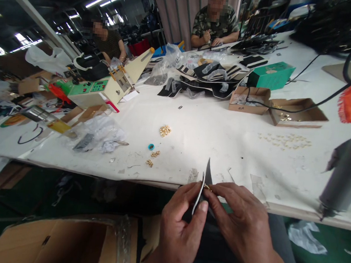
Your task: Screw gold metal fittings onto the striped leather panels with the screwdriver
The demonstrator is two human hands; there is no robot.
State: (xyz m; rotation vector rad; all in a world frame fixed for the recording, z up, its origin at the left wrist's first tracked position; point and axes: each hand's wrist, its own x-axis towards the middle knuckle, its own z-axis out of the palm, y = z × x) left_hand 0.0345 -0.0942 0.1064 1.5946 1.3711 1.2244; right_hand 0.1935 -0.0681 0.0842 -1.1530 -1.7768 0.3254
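My left hand (180,227) and my right hand (241,226) meet over my lap at the near edge of the white table (219,131). Both are closed on a thin black strip (206,176) that stands upright between them, white on its edge. At my right fingertips a small gold fitting (207,187) shows against the strip. Small heaps of gold fittings (165,130) and a blue ring (151,147) lie on the table just beyond my hands.
An open cardboard box (68,241) sits low left of my lap. A grey cylindrical tool (346,175) stands at right. Cardboard trays (298,112), a green box (270,74), black cables and a cream machine (105,89) crowd the table. Two people work at the far side.
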